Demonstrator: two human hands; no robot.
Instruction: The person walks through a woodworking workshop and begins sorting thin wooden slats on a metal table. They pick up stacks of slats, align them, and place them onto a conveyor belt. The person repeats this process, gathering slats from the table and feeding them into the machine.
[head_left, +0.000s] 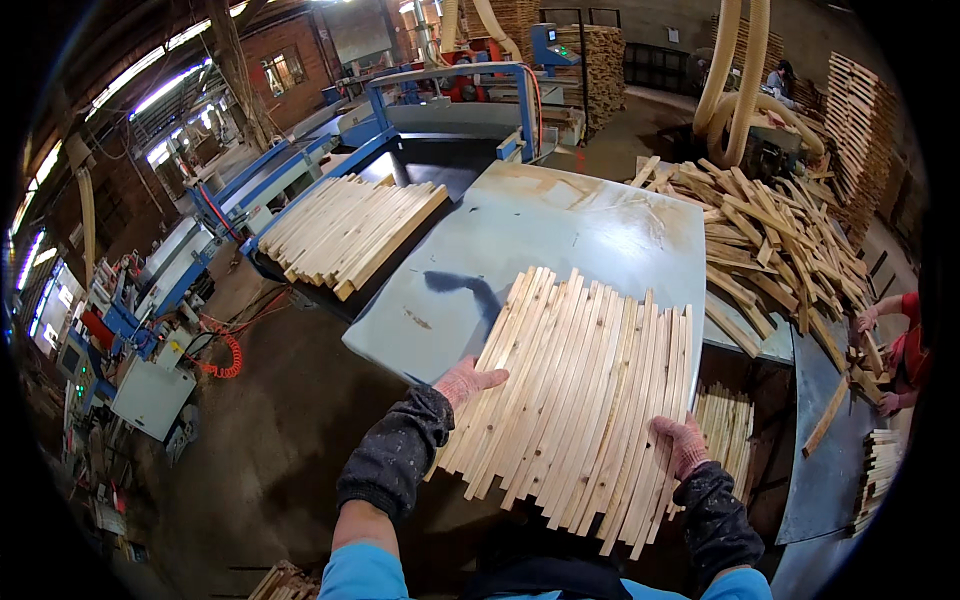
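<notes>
A wide row of pale wooden strips lies side by side between my hands, their ends uneven. My left hand, in a pinkish knit glove, grips the row's left edge with the thumb on top. My right hand, gloved alike, clasps the right edge nearer to me; its fingers are partly hidden. The far part of the row lies over the grey metal tabletop, while the near ends stick out past its edge towards me.
Another row of strips rests on a dark conveyor at the left. A jumbled heap of wood pieces is on the right, where a co-worker's hands handle pieces. More strips are stacked below the tabletop's right side.
</notes>
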